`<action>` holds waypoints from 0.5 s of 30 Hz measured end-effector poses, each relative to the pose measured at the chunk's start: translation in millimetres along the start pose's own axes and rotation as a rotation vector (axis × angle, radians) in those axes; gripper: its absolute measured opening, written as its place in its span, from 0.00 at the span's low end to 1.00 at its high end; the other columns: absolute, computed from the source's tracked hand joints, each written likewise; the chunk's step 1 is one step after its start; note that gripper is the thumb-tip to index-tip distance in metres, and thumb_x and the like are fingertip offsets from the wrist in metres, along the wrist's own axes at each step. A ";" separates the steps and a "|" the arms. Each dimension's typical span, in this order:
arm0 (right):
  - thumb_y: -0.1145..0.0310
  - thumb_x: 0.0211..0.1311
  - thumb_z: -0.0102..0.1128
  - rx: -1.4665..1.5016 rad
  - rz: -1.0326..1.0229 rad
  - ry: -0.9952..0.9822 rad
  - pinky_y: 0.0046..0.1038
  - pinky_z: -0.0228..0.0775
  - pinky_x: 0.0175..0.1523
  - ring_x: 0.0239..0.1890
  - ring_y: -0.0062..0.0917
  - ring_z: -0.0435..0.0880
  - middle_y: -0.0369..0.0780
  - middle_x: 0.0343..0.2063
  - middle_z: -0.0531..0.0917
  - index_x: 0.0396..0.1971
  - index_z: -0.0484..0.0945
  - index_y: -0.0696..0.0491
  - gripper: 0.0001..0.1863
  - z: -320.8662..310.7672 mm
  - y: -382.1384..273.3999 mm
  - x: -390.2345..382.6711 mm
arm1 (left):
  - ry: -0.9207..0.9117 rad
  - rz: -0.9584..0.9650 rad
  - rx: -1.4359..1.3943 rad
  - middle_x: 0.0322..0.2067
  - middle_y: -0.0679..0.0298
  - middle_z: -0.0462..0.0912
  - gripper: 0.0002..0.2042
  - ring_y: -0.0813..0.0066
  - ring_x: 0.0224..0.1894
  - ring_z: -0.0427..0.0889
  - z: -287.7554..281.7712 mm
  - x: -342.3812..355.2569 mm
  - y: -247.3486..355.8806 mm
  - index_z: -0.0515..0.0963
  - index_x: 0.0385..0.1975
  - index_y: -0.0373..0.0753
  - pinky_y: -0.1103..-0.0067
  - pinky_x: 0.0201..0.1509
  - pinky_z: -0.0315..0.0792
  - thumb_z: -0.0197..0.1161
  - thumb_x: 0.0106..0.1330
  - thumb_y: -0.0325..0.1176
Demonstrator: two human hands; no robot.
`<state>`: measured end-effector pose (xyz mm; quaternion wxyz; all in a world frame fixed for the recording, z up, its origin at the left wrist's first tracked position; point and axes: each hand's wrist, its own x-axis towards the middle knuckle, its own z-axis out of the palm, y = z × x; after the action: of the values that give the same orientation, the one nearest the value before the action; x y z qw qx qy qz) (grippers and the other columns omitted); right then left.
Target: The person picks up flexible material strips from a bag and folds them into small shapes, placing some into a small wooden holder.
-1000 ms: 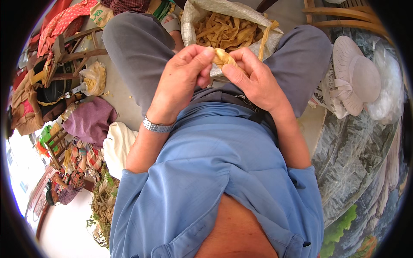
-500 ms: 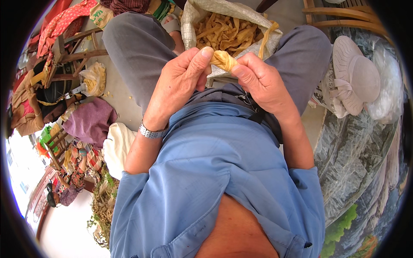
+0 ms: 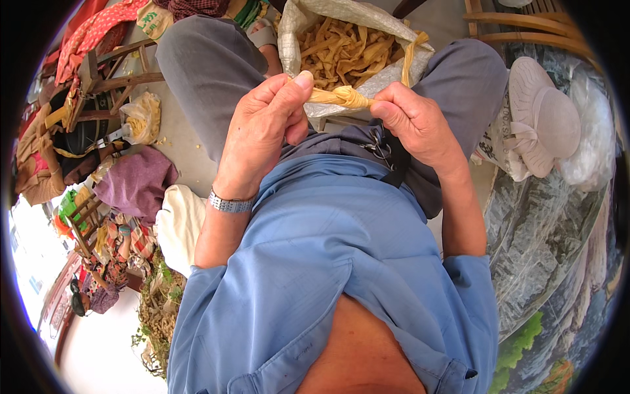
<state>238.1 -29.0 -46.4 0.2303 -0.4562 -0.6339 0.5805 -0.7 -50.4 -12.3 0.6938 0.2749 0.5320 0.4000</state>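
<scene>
My left hand [image 3: 262, 128] and my right hand [image 3: 417, 123] hold a soft yellow strip [image 3: 350, 98] that looks like dried vegetable, stretched level between them above my lap. A knot bulges in its middle. The thumb and fingers of my left hand pinch one end; my right hand grips the other close to the knot. Just beyond them, between my knees, an open white woven sack [image 3: 289, 41] holds a heap of similar yellow-brown strips [image 3: 348, 49]. Another strip [image 3: 409, 60] hangs over the sack's right rim.
To the left are a wooden chair [image 3: 128, 81], a plastic bag of yellow pieces [image 3: 142, 119], a purple cloth [image 3: 136, 184] and another person [image 3: 56, 157]. Wooden slats [image 3: 525, 38] stand at far right, above a pale brimmed hat [image 3: 554, 121] on plastic-wrapped material [image 3: 545, 243].
My hands have moved apart, my right hand to the right and my left slightly left. More of the strip shows on both sides of the knot, which looks tighter.
</scene>
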 end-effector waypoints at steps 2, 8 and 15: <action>0.62 0.72 0.60 -0.028 -0.026 0.034 0.24 0.71 0.36 0.29 0.19 0.78 0.36 0.26 0.82 0.37 0.79 0.55 0.11 0.9 2.0 -0.3 | 0.000 -0.024 0.003 0.18 0.75 0.60 0.16 0.84 0.19 0.60 -4.9 4.7 -3.1 0.69 0.25 0.43 0.83 0.24 0.55 0.58 0.76 0.41; 0.63 0.72 0.60 -0.043 -0.026 0.205 0.25 0.71 0.34 0.26 0.22 0.77 0.38 0.24 0.81 0.37 0.78 0.55 0.10 -13.1 19.7 -2.4 | 0.244 0.427 0.471 0.27 0.71 0.77 0.11 0.84 0.31 0.73 -47.6 22.0 9.1 0.76 0.38 0.38 0.86 0.38 0.68 0.63 0.73 0.40; 0.61 0.71 0.60 -0.248 -0.188 0.111 0.37 0.72 0.30 0.25 0.43 0.79 0.46 0.23 0.79 0.37 0.73 0.52 0.11 22.6 2.2 7.2 | -0.286 0.800 1.065 0.49 0.51 0.79 0.16 0.50 0.51 0.78 -5.2 17.3 -6.3 0.76 0.52 0.34 0.66 0.55 0.74 0.63 0.64 0.21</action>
<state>216.8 -35.1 -55.3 0.2603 -0.4513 -0.7267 0.4477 -2.1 -39.3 -27.8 0.3261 0.8048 0.4168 0.2688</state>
